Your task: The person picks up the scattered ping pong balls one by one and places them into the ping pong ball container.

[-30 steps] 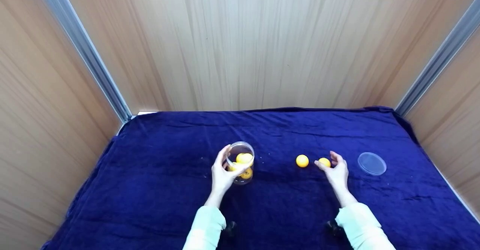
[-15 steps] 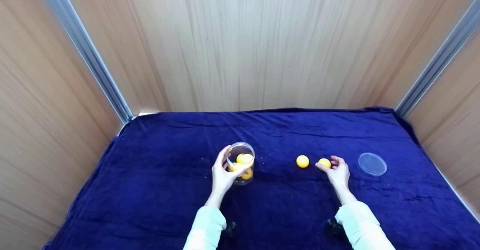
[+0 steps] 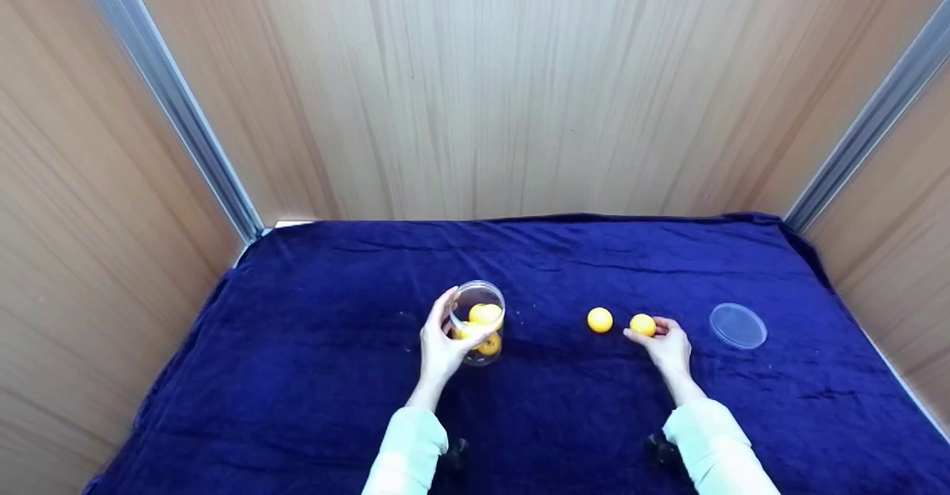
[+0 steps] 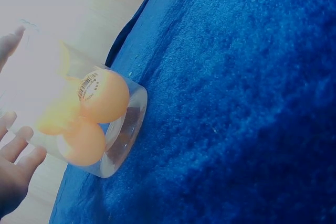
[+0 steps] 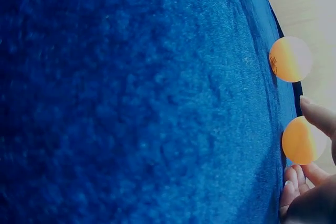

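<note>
My left hand [image 3: 443,346] grips a clear plastic jar [image 3: 479,287] between thumb and fingers. The jar stands upright and lidless on the cloth. Inside it lie several orange ping-pong balls [image 4: 105,95], one with printed marks; glare washes out the jar's upper part in the left wrist view. My right hand [image 3: 672,348] has its thumb and fingers on either side of a ping-pong ball [image 3: 643,324], pinching it at the cloth. Just left of that, a second loose ping-pong ball [image 3: 600,320] rests on the cloth, untouched.
A round clear lid [image 3: 738,326] lies flat to the right of my right hand. Dark blue velvety cloth [image 3: 297,376] covers the table. Wood-grain panels [image 3: 475,94] rise at the back and both sides, with metal posts [image 3: 185,109] at the corners.
My right hand's fingers have drawn in around the right-hand loose ball, from spread beside it to pinching it. The left hand and jar have stayed in place.
</note>
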`<action>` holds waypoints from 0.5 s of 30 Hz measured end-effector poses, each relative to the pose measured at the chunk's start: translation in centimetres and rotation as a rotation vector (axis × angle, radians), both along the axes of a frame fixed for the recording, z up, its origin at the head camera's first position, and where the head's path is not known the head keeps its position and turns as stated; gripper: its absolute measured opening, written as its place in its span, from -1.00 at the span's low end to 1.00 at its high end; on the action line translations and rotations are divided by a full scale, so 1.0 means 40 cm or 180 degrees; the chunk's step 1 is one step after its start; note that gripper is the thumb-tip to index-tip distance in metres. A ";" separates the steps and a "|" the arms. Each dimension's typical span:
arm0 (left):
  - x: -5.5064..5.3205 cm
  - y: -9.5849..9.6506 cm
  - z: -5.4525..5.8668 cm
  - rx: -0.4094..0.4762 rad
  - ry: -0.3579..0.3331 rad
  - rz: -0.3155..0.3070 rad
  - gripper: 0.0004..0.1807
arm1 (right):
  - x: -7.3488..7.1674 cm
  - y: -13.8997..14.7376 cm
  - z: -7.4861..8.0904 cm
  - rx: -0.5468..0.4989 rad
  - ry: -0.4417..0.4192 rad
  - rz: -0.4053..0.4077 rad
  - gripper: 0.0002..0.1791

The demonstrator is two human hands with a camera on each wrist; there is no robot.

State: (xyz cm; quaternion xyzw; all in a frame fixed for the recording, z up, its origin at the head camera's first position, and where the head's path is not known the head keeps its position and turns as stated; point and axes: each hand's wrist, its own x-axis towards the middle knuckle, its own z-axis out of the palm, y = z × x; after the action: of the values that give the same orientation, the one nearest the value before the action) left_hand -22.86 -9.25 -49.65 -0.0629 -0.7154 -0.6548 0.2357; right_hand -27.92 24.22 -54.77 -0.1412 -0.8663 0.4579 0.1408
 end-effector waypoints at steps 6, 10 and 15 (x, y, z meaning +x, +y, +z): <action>0.002 0.000 0.004 0.0021 -0.0039 -0.0010 -0.16 | 0.001 0.001 -0.002 0.0015 -0.0010 0.0033 -0.46; 0.004 -0.002 0.005 -0.0046 -0.0074 0.0030 -0.16 | 0.005 0.003 -0.002 0.0033 0.0025 0.0028 -0.50; 0.004 0.000 0.005 -0.0063 -0.0006 0.0040 -0.17 | 0.009 0.004 -0.001 0.0022 0.0093 0.0005 -0.52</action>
State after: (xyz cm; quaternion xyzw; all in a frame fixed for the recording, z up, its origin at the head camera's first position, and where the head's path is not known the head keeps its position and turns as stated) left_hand -22.69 -9.27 -49.45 -0.0601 -0.7224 -0.6462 0.2385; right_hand -27.56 24.37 -54.80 -0.1334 -0.8658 0.4571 0.1536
